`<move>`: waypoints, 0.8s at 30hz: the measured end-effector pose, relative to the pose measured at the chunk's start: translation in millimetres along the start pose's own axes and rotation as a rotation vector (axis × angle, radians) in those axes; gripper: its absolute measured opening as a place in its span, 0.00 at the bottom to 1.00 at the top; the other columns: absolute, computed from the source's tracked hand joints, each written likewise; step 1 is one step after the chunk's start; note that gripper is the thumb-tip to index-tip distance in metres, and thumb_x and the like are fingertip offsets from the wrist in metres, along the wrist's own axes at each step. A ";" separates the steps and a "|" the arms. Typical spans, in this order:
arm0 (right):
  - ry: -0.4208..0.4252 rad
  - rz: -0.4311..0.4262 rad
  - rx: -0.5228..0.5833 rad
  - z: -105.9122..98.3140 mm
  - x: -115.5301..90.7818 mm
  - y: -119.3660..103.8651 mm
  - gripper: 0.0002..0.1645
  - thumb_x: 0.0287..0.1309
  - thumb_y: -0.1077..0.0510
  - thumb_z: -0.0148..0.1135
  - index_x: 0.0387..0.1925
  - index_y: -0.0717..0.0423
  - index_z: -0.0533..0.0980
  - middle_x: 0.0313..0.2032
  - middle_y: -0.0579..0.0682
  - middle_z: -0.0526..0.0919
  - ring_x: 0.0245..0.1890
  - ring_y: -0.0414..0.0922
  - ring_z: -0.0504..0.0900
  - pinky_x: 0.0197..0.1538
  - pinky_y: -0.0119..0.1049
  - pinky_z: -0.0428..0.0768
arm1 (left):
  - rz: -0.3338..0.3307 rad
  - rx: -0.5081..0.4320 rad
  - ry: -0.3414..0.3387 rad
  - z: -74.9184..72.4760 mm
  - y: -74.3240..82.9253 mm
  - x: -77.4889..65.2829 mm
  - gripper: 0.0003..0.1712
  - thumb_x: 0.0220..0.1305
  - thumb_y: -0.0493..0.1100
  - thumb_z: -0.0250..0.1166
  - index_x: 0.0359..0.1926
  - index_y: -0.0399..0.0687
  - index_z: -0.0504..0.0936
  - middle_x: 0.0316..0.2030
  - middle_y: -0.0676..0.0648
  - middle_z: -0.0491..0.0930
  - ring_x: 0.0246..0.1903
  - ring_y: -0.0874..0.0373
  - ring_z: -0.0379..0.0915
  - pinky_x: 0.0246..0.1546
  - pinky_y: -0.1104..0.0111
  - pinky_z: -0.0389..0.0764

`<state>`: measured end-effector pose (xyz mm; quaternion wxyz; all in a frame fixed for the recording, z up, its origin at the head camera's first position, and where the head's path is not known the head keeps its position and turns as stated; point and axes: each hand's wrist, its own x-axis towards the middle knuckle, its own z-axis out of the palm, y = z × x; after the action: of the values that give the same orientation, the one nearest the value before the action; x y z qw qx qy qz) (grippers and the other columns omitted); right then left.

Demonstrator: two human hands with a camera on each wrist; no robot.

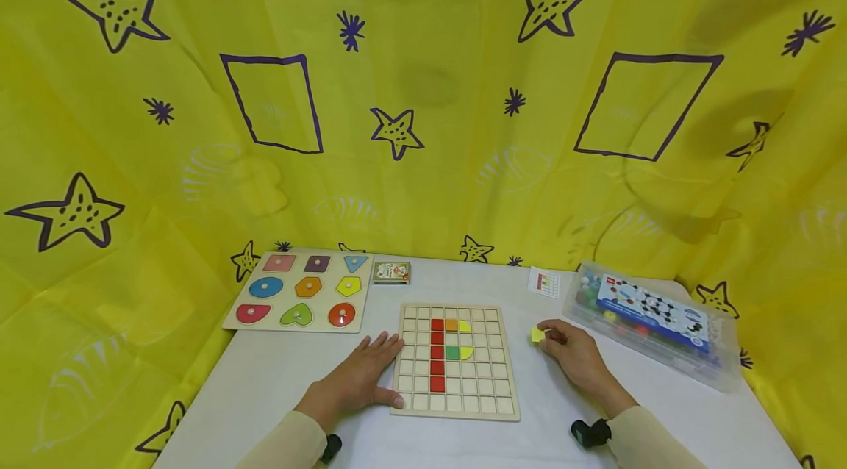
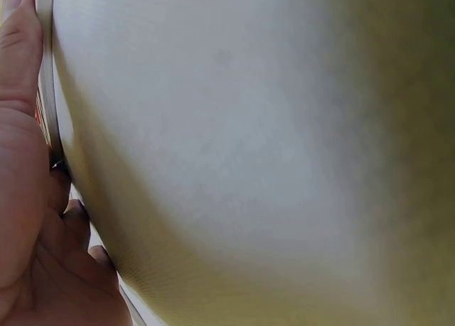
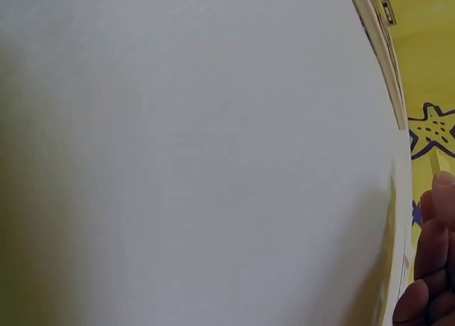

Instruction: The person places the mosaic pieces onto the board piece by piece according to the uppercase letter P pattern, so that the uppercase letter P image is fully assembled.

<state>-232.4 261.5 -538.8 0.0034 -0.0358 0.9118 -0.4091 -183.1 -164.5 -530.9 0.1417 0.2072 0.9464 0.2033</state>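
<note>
A wooden grid board (image 1: 456,416) lies flat on the table. In it sit several red square tiles (image 1: 437,353) in a column, an orange square tile (image 1: 451,325), a green square tile (image 1: 453,353) and two yellow tiles with a rounded side (image 1: 466,353). My left hand (image 1: 354,379) rests with fingers spread against the board's left edge, thumb near the lower left corner. To the right of the board, my right hand (image 1: 579,357) pinches a small yellow tile (image 1: 537,336) between thumb and fingers. The fingers partly cover its outline.
A shape puzzle board (image 1: 295,300) with knobbed pieces lies at the back left, beside a small card box (image 1: 392,273). Behind the right hand are a pattern card (image 1: 544,282) and a clear plastic case (image 1: 651,326). A yellow curtain (image 1: 437,182) hangs behind the table.
</note>
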 end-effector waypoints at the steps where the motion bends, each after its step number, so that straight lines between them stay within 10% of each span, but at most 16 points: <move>1: 0.005 0.001 0.018 0.7 0.5 -1.7 0.16 0.68 0.64 0.67 0.56 0.58 0.82 0.41 0.52 0.83 0.41 0.46 0.76 0.42 0.30 0.78 | -0.002 -0.003 -0.001 -0.2 0.3 -0.2 0.66 0.50 0.71 0.75 0.83 0.48 0.59 0.83 0.47 0.58 0.83 0.44 0.47 0.84 0.45 0.48; 24: 0.080 -0.028 0.157 31.1 12.1 -37.3 0.16 0.66 0.70 0.67 0.53 0.60 0.84 0.43 0.56 0.87 0.43 0.45 0.79 0.39 0.26 0.80 | -0.021 -0.016 -0.005 -1.0 2.7 -0.9 0.66 0.49 0.71 0.75 0.83 0.49 0.59 0.83 0.48 0.58 0.84 0.45 0.46 0.84 0.45 0.47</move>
<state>-241.0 212.8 -531.4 -0.0358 -0.0318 0.8756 -0.4806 -181.8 -163.1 -528.7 0.1478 0.1965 0.9465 0.2090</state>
